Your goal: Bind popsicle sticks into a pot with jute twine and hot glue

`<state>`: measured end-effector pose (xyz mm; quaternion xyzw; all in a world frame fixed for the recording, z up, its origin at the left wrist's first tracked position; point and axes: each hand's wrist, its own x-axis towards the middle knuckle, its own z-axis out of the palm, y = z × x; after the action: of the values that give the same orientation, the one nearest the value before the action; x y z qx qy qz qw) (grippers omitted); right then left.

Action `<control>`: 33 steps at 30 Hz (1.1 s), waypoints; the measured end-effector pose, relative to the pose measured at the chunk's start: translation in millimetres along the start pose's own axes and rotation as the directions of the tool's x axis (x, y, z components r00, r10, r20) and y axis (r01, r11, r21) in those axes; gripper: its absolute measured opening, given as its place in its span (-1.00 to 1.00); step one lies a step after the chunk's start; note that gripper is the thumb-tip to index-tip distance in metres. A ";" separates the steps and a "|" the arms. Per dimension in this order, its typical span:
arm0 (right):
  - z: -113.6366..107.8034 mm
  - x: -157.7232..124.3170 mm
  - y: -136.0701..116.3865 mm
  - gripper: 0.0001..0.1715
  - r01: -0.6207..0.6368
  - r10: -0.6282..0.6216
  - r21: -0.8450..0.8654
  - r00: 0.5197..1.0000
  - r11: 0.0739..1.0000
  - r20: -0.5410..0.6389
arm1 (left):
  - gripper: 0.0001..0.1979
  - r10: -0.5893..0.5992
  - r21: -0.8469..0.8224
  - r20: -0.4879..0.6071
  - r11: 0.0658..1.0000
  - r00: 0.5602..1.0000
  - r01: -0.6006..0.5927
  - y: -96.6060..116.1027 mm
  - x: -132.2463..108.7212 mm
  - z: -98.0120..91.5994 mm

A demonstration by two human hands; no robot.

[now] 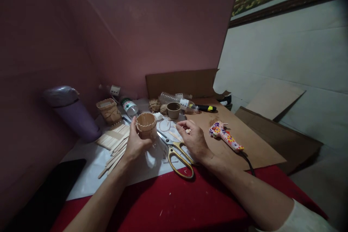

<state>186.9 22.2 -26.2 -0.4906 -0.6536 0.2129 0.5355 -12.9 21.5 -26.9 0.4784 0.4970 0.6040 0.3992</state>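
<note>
My left hand (136, 141) is wrapped round a small tan cup (146, 132) with a scalloped rim, its open top facing up. To its right, my right hand (194, 139) has its fingers curled together, with a small pale bit at the fingertips that is too small to name. Between the hands lie large scissors (174, 148) with gold-coloured handles, blades toward the cup. Wooden craft sticks (115, 156) are spread beside my left wrist. A flower-patterned glue gun (225, 136) lies right of my right hand.
Behind the hands are a brown pot (174, 110), twine balls (154, 105), plastic bottles (129, 106) and a black-and-yellow cutter (207, 108). A second decorated cup (109, 111) and a purple container (77, 117) stand left. Cardboard (261, 152) covers the right side; red cloth (163, 206) lies in front.
</note>
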 end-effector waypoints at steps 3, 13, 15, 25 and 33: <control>-0.6 -0.8 -2.3 -0.79 0.015 -0.015 0.005 1.000 1.000 0.005 | 0.14 0.020 -0.054 -0.016 0.998 1.000 -0.021 0.9 -0.2 -1.8; 1.6 -2.5 -0.5 -0.79 0.035 -0.035 -0.001 0.999 0.999 0.020 | 0.07 0.124 -0.041 -0.032 0.991 0.992 -0.125 1.7 5.5 -10.6; 1.9 -3.0 -0.3 -0.79 0.037 -0.037 -0.006 0.999 0.999 0.021 | 0.16 0.153 0.004 -0.007 0.988 0.988 -0.153 -0.3 9.2 -10.4; 1.8 -4.6 -1.9 -0.79 0.033 -0.033 -0.006 0.998 0.999 0.045 | -0.34 0.421 0.314 0.091 0.848 0.903 -0.427 6.1 13.7 -11.8; 2.6 -4.8 -1.0 -0.78 0.063 -0.060 -0.028 0.995 0.998 0.076 | -0.36 0.371 0.241 0.100 0.891 0.923 -0.385 2.7 11.0 -10.7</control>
<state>183.9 18.3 -28.6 -0.4700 -0.6912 0.2046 0.5094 -25.8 29.2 -22.8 0.6288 0.4579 0.5882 0.2214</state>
